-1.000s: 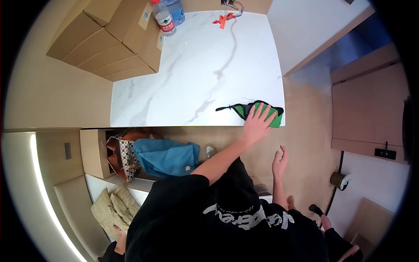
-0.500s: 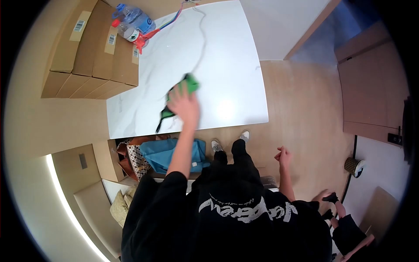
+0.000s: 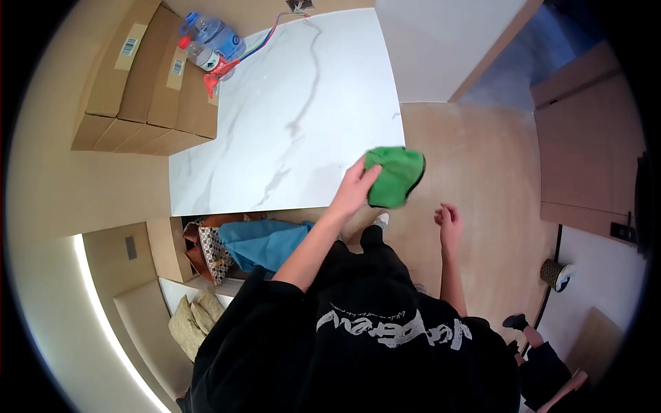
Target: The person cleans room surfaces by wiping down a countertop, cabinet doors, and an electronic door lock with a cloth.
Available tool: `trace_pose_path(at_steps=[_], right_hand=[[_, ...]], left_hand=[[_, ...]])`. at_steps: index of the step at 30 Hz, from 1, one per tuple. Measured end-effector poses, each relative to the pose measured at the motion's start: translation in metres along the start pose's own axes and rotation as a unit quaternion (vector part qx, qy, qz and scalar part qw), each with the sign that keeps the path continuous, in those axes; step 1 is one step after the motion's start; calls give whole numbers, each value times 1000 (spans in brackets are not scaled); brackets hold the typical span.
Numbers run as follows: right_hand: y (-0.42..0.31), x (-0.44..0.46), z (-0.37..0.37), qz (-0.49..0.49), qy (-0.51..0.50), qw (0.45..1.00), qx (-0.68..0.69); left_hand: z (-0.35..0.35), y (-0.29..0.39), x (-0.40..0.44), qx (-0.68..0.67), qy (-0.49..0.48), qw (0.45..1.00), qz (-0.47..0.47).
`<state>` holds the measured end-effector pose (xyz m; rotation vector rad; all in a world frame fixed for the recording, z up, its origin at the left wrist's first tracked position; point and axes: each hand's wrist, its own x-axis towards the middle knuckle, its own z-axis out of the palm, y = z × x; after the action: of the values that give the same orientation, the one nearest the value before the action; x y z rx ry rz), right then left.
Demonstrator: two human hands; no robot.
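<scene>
My left hand [image 3: 357, 189] pinches a green cloth [image 3: 395, 176] with a dark edge between thumb and fingers. The cloth hangs in the air by the front right corner of the white marbled table [image 3: 303, 138]. Off to the right, above the wooden floor, my right hand [image 3: 449, 226] is held up with its fingers loosely bent and apart; nothing shows in it.
Cardboard boxes [image 3: 148, 96] stand on the table's left side, beside plastic bottles [image 3: 210, 38] and a red item [image 3: 219, 74] with coloured cables. Under the table lies a blue bag [image 3: 265, 242]. Another person's legs [image 3: 533, 344] appear at lower right, near a basket [image 3: 553, 274].
My left hand has lifted the green cloth off the tabletop and carried it right, toward the table's corner. My right hand has risen slightly and its fingers have loosened.
</scene>
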<state>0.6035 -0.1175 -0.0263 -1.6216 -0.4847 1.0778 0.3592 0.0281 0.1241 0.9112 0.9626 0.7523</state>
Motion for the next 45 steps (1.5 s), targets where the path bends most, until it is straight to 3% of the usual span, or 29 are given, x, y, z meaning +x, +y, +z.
trace_pose_path(at_steps=[2,4,6,7,8,9,11,13,14,16,18,19,20,24,26,31,32,33,36,39,41,45], right_hand=[[-45,2,24,-45,-2,999,1],[-78,3,41,-91,-10,996,1],[-99,0,56,-160,29,981,-107],[-110,-5,66,-160,29,981,-107],[-121,-10,77,-250,37,943,-217],[-126,-14,90,-332,46,885,-323],[-123,-12,123,-362,-30,867,-340],[-111,-8,163,-415,-25,821,-391],[-102,-7,179,-417,-20,819,-394],[-87,-8,206,-428,1,713,-554],[-86,-34,221,-389,-98,740,-540],[-76,-49,222,-402,-123,750,-511],[-72,-55,223,-399,-120,750,-513],[-83,-16,231,-380,-79,711,-586],[-98,40,237,-431,-25,684,-587],[-143,202,280,-449,-2,687,-572],[-156,225,291,-446,10,708,-547],[-167,238,299,-444,23,728,-521],[-169,245,316,-451,38,711,-539],[-153,174,324,-465,-11,708,-531],[-118,105,330,-497,-59,673,-544],[-64,-58,326,-499,-233,665,-504]], left_hand=[[11,20,0,-162,35,986,-17],[4,13,12,-143,53,988,-22],[-15,-17,17,-121,76,989,-29],[-31,-45,18,106,166,979,57],[-41,-60,15,326,244,903,138],[-50,-56,3,323,247,901,151],[-68,-53,-18,344,253,889,168],[-92,-54,-35,386,272,858,202],[-108,-56,-39,407,282,841,220],[-137,-50,-49,444,305,814,217],[-159,-41,-52,444,317,810,215],[-168,-36,-55,499,336,771,207],[-176,-32,-60,553,352,729,197],[-198,-47,-54,608,350,682,208],[-196,-46,-53,605,337,688,217],[-197,-46,-55,603,341,685,226],[-196,-46,-56,601,339,689,223],[-196,-47,-57,601,343,687,222],[-198,-45,-55,599,351,684,226],[-193,-43,-56,585,343,704,209],[-194,-44,-59,557,344,725,215],[-206,-47,-61,463,329,778,270]])
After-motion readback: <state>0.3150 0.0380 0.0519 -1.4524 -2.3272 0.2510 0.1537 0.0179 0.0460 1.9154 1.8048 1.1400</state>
